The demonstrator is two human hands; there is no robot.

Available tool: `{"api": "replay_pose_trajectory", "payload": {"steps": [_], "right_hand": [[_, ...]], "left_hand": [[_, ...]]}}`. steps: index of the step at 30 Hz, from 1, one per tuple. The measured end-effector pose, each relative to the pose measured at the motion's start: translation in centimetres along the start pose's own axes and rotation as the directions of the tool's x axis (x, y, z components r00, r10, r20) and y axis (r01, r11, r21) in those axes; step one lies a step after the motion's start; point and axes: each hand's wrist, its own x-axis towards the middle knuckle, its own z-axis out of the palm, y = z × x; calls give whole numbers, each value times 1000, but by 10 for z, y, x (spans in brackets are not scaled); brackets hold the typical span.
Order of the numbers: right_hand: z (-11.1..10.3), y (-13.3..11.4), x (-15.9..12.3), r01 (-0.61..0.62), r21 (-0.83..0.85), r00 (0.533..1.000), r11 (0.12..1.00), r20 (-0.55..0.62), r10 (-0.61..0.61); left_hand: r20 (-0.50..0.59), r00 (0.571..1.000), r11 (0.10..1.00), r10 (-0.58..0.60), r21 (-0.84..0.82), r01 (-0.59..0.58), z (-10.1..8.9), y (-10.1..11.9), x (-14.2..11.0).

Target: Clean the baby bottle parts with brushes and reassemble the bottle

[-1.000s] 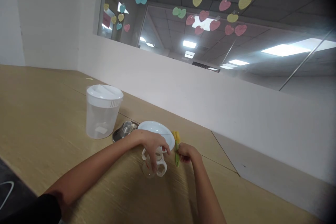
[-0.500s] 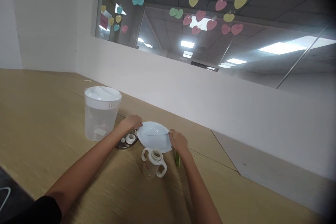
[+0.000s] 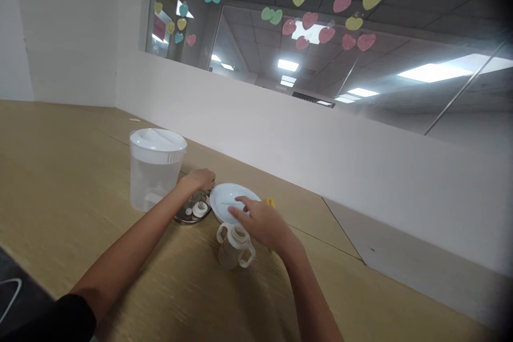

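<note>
A small clear baby bottle [image 3: 233,249] with two white handles stands open-topped on the wooden table [image 3: 72,171]. My right hand [image 3: 258,223] hovers just above and behind it, fingers stretched out over the white plate [image 3: 226,195], holding nothing. My left hand [image 3: 199,178] is curled over the far edge of a round metal dish [image 3: 185,217] that holds small white parts [image 3: 199,209]; what its fingers hold, if anything, is hidden. A yellow tip of a tool [image 3: 270,202] shows behind my right hand.
A clear plastic pitcher [image 3: 155,173] with a white lid stands left of the dish. A low white wall [image 3: 320,144] runs along the table's far side, with a window above it. A dark object [image 3: 12,294] lies at the lower left.
My left hand left the bottle and went to the metal dish, where the clear dome cap no longer shows. My right hand put down the yellow-green tool and moved over the plate toward the bottle.
</note>
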Motion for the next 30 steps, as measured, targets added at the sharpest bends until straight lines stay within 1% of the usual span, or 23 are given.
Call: {"api": "replay_pose_trajectory", "payload": {"steps": [2, 4, 7, 10, 13, 15, 16, 18, 19, 21, 23, 25, 28, 29, 30], "right_hand": [[4, -20, -13, 63, -50, 993, 997, 101, -57], [15, -30, -18, 106, -120, 985, 987, 152, -87], [32, -31, -16, 113, -229, 986, 967, 142, -82], [41, -23, -12, 83, -281, 990, 956, 136, -46], [43, -19, -10, 56, -290, 992, 955, 128, -19], [44, -18, -9, 51, -285, 992, 957, 122, -16], [43, -18, -9, 48, -281, 992, 959, 122, -14], [39, -18, -10, 38, -270, 993, 962, 121, -6], [34, -18, -11, 35, -263, 994, 964, 112, -5], [22, -15, -15, 48, -253, 997, 966, 73, -31], [6, -10, -20, 86, -243, 996, 966, 4, -87], [-11, -4, -23, 107, -206, 988, 973, -85, -127], [-29, 7, -21, 83, -75, 968, 994, -232, -99], [-32, 11, -19, 79, -21, 961, 997, -264, -81], [-33, 15, -15, 84, 34, 956, 996, -284, -71]], "left_hand": [[-32, 999, 1000, 4, -11, -4, -6, -2, -3], [-55, 998, 1000, 6, -20, -7, -13, -2, -8], [-77, 997, 999, 22, -40, -25, -21, 1, -16], [-84, 994, 995, 63, -75, -70, -28, 5, -24], [-74, 984, 978, 159, -123, -168, -34, 13, -34], [-73, 956, 938, 284, -184, -293, -40, 20, -44], [-83, 931, 905, 354, -220, -364, -44, 23, -50], [-115, 874, 825, 473, -290, -485, -50, 29, -60], [-125, 849, 789, 513, -320, -524, -53, 31, -63], [-115, 819, 734, 562, -386, -558, -57, 32, -68], [-82, 805, 688, 587, -475, -549, -58, 29, -67], [-35, 790, 631, 612, -581, -514, -55, 25, -61], [38, 733, 525, 679, -724, -448, -44, 20, -48], [37, 721, 494, 692, -752, -436, -40, 19, -44], [13, 726, 475, 687, -764, -436, -35, 19, -39]]}}
